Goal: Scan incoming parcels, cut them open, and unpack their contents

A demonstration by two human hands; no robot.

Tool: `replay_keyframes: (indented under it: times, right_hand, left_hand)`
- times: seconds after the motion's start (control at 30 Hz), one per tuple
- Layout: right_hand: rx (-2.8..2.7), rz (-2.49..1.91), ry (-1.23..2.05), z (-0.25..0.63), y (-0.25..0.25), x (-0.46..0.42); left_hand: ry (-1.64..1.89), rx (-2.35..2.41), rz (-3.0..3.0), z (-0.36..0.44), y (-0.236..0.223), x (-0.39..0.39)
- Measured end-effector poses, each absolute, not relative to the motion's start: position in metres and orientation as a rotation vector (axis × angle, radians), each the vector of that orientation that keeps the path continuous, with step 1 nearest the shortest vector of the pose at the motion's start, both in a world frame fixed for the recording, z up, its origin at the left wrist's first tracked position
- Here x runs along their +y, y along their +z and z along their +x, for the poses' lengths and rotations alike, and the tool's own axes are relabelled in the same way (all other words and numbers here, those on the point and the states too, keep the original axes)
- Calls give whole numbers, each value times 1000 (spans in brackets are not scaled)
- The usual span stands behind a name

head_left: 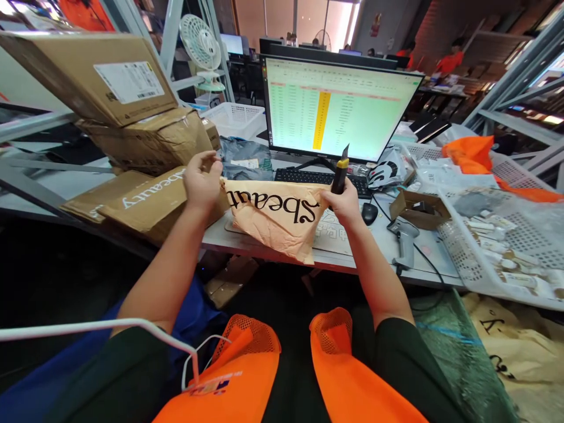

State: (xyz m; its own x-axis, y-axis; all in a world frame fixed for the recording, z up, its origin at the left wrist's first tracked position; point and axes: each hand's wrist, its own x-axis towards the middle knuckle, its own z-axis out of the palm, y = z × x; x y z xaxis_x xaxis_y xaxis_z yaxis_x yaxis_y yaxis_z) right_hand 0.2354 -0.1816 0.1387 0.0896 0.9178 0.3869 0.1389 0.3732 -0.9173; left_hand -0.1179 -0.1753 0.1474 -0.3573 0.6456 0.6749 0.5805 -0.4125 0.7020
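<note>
A tan mailer bag point(275, 217) with upside-down dark lettering hangs between my two hands over the front of the desk. My left hand point(203, 181) pinches its upper left corner. At the upper right corner, my right hand point(344, 202) grips the bag and also holds a utility knife point(341, 171). The knife is black and yellow, and its blade points up in front of the monitor. Behind the bag lie a black keyboard point(304, 175) and a grey plastic parcel point(247, 157). Whatever the bag contains is hidden.
Cardboard boxes point(145, 138) are stacked at the left, below a fan point(200, 42). A monitor point(341, 108) stands behind the keyboard. To the right are a mouse point(369, 214), a barcode scanner point(403, 242), a small open box point(418, 210) and a white basket point(476, 258) of small items.
</note>
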Motion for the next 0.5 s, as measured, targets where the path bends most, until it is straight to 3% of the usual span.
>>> replay_keyframes:
  times: [0.07,0.13,0.23,0.3,0.5]
  right_hand:
    - [-1419,-1025,732,237,144,-180]
    - [-1497,-989,697,237,149,-180]
    - [-1548,-955,658,236,155,-183]
    - [-1517,-965,662,236,155,-185]
    - [-1445,-1000,780,246,151,-191]
  left_hand:
    - [1543,1568,2164,-105,173,-186]
    - [937,1435,2465,-85,196,-190]
    - [239,1260,2410,-52,216,-184]
    - [99,1157,2324,-40,219,-180]
    - [210,1081,2296,-34,209,-186]
